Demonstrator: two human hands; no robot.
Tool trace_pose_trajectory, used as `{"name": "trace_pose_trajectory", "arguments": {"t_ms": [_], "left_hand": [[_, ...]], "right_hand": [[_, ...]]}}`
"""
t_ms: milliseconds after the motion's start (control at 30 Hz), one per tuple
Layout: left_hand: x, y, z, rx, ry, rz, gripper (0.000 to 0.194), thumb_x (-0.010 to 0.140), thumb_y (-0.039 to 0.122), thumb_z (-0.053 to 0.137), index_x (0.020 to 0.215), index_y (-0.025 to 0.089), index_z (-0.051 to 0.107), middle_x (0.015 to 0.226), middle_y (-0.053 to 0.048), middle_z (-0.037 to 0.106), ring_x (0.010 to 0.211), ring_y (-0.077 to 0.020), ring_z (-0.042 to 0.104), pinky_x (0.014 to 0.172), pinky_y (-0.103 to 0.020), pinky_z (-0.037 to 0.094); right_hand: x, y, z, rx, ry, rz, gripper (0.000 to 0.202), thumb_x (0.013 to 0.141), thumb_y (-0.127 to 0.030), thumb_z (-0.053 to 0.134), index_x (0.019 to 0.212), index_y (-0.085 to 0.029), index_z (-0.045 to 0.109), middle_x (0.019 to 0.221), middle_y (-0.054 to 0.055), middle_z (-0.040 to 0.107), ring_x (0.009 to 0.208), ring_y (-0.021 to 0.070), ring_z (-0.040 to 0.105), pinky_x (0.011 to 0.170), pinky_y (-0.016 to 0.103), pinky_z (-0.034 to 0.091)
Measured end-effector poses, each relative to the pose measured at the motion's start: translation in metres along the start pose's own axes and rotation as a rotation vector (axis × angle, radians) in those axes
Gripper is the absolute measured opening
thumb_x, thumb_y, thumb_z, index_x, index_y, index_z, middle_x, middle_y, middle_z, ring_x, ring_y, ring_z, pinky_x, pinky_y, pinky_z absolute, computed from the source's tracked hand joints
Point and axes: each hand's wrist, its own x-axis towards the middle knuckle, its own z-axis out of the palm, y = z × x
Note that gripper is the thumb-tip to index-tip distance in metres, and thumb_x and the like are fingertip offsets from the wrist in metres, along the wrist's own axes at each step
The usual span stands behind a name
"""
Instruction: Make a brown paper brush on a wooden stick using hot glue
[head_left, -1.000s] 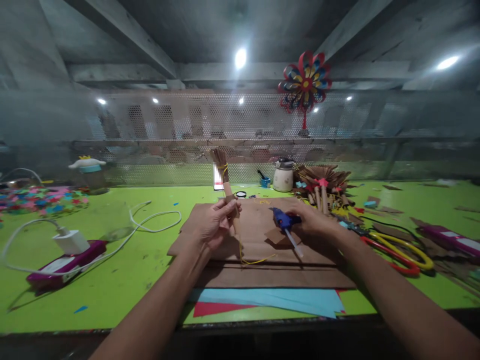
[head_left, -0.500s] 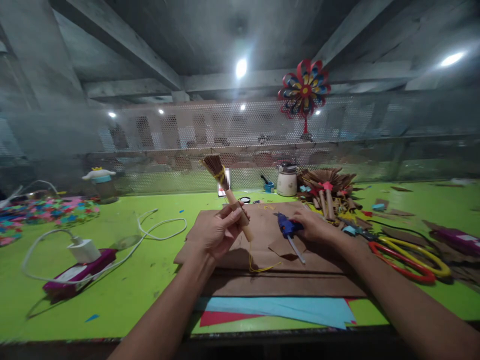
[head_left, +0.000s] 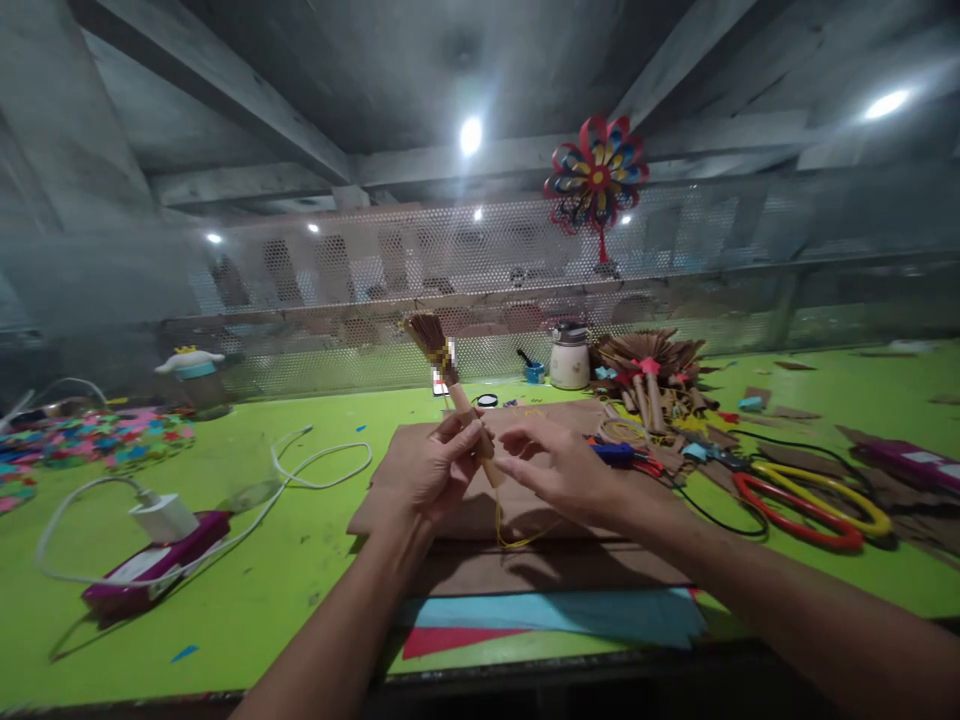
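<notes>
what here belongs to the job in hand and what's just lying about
Seems part of the job:
- paper brush, held in the left hand
- yellow string
- glue gun, partly behind the right hand
- brown paper under the hands

Seems just lying about:
- flask
- white charger
- flower ornament

Left hand, right hand both totally bare, fingers kinda slim. Forearms bare too, pretty lean, narrow at wrists, thicker further up.
</notes>
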Motion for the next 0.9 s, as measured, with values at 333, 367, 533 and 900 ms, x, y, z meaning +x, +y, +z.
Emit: {"name": "trace_pose_trajectory", "arguments": {"t_ms": [333,367,533,900], "left_hand": [[0.000,-0.008,-0.002,-0.019,-0.006,0.054,0.022,0.061,0.013,0.074,0.082,0.013,0.067,0.077,-0.003,0.067,0.074,-0.0121,0.061,0.073,-0.022,0.044],[0.000,-0.009,-0.001,-0.022,0.008,0.060,0.022,0.061,0.013,0.074,0.082,0.014,0.067,0.076,-0.003,0.067,0.073,-0.0115,0.061,0.072,-0.022,0.044],[-0.002,-0.012,0.004,-0.046,0.065,0.065,0.021,0.060,0.015,0.075,0.079,0.014,0.068,0.072,-0.002,0.066,0.072,-0.0110,0.061,0.074,-0.023,0.045],[-0.003,-0.012,0.009,0.003,0.091,0.081,0.025,0.061,0.019,0.075,0.084,0.015,0.068,0.075,-0.002,0.066,0.069,-0.0100,0.059,0.065,-0.020,0.044]], "right_hand": [[0.013,0.013,0.033,0.053,0.189,0.138,0.006,0.069,-0.017,0.064,0.074,-0.017,0.060,0.072,0.002,0.064,0.066,0.0147,0.058,0.064,0.029,0.046],[0.012,0.013,0.034,0.037,0.204,0.117,0.005,0.070,-0.016,0.063,0.074,-0.017,0.060,0.072,0.002,0.064,0.067,0.0150,0.058,0.065,0.029,0.046],[0.008,0.012,0.031,-0.055,0.262,0.060,0.003,0.073,-0.019,0.063,0.073,-0.018,0.060,0.073,0.003,0.062,0.070,0.0170,0.056,0.065,0.029,0.044],[-0.002,0.010,0.037,-0.355,0.263,-0.099,0.018,0.080,-0.018,0.051,0.099,-0.016,0.054,0.098,0.011,0.055,0.095,0.0264,0.047,0.082,0.041,0.039]]}}
